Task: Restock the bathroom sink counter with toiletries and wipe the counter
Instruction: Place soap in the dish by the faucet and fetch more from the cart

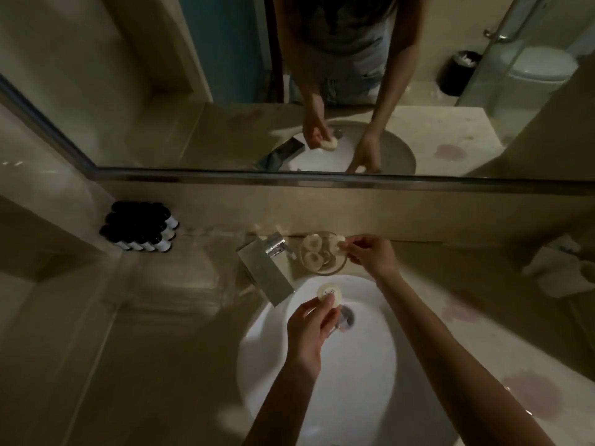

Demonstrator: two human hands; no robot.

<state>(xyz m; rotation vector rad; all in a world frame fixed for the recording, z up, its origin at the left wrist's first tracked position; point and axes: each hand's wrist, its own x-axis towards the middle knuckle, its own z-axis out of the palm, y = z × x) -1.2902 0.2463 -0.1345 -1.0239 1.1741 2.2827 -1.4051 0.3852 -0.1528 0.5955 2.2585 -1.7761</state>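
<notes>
Head view, looking down at the sink: the right hand (370, 255) is up at the glass dish (325, 272) behind the basin (354, 365), next to the tap (273, 252). Its fingers (351, 249) are pinched narrow on a round soap (340, 246) right at the dish's right rim, and two more rounds lie inside. So that's the near hand, and I'd guess dropping it in is a tiny move left. The left hand (309, 326) hangs lower over the basin, pinching a second soap (327, 292), with the dish farther off, straight up past it. The pinkish stains (531, 394) on the surface (161, 317) look unwiped.
</notes>
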